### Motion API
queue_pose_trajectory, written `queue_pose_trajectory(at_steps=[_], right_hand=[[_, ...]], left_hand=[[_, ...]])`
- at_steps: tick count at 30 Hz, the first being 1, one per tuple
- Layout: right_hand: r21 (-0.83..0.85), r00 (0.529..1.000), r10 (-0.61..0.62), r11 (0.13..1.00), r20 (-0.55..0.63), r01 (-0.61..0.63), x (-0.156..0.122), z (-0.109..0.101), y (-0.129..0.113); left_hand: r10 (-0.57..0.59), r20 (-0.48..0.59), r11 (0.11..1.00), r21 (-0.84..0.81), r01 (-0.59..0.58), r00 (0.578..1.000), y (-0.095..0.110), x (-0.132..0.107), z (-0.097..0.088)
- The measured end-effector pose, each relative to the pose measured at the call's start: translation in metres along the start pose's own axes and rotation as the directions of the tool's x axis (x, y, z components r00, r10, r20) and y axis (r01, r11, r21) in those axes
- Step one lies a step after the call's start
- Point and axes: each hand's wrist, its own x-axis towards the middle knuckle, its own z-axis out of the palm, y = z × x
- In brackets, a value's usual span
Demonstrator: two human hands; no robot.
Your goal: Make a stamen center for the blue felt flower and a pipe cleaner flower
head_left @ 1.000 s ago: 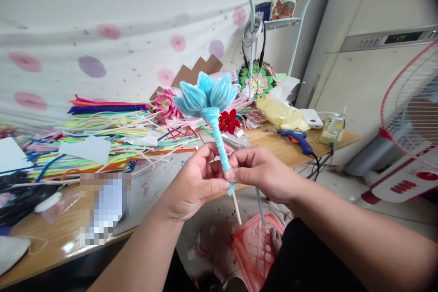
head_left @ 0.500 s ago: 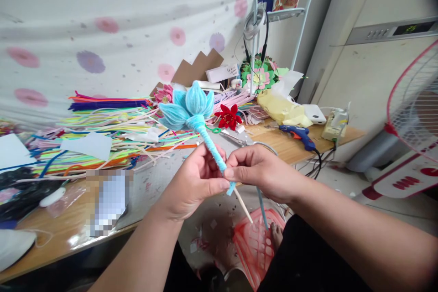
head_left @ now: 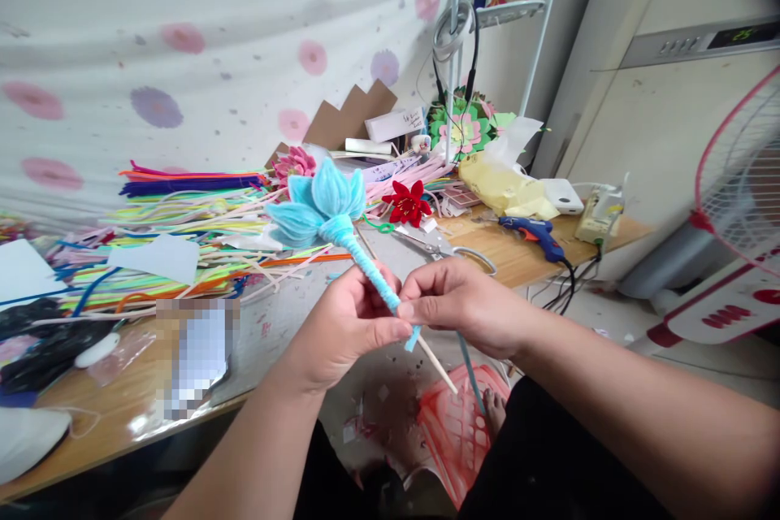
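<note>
A light blue fuzzy pipe cleaner flower [head_left: 332, 191] leans to the upper left in front of me. Its stem [head_left: 369, 264] is wrapped in light blue, and a bare wooden stick [head_left: 439, 366] runs out at the lower end. My left hand [head_left: 347, 321] is closed around the stem, thumb along its lower part. My right hand [head_left: 466, 305] pinches the light blue wrapping strip against the stem, just beside my left thumb. A short loose end of the strip [head_left: 413, 339] sticks out below the fingers. A blue-grey strand [head_left: 469, 370] shows lower down; where it starts is hidden.
Piled pipe cleaners [head_left: 201, 219] cover the table's left and back. Scissors [head_left: 426, 242] and a red flower [head_left: 407, 203] lie beyond my hands. A blue glue gun [head_left: 533, 234] rests farther right, near a fan [head_left: 747, 171]. A red plastic basket [head_left: 439, 431] is below.
The flower head has swung slightly left and down as the stem tilts more. Both hands keep their grip, and the wooden stick's tip has shifted a little right.
</note>
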Motion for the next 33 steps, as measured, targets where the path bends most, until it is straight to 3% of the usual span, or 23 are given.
queue_pose_trajectory(at_steps=[3, 7, 10, 14, 17, 22, 33], right_hand=[[-0.098, 0.999, 0.025, 0.995, 0.019, -0.023, 0.0, -0.002, -0.001], [-0.309, 1.0, 0.022, 0.951, 0.002, -0.02, -0.003, -0.005, -0.005], [-0.511, 0.996, -0.075, 0.858, -0.043, 0.042, -0.008, -0.007, -0.008], [-0.686, 0.958, -0.286, 0.689, 0.038, 0.233, -0.013, -0.009, -0.01], [-0.728, 0.927, -0.36, 0.608, 0.103, 0.317, -0.013, -0.009, -0.01], [-0.729, 0.92, -0.359, 0.586, 0.156, 0.353, -0.012, -0.009, -0.011], [-0.778, 0.861, -0.489, 0.485, 0.136, 0.399, -0.012, -0.008, -0.004]], left_hand=[[-0.039, -0.051, 0.997, 0.063, 0.043, 0.998, 0.001, -0.003, -0.002], [-0.056, -0.082, 0.998, -0.004, 0.056, 0.995, 0.0, -0.004, -0.001], [-0.029, -0.136, 0.999, -0.024, 0.026, 0.99, 0.001, -0.006, 0.001], [-0.027, -0.193, 1.0, 0.011, 0.029, 0.981, 0.004, -0.008, 0.003], [-0.065, -0.205, 0.998, -0.015, 0.063, 0.977, 0.005, -0.009, 0.004], [-0.108, -0.204, 0.994, -0.028, 0.105, 0.973, 0.006, -0.01, 0.006], [-0.124, -0.24, 0.992, -0.025, 0.121, 0.963, 0.009, -0.009, 0.01]])
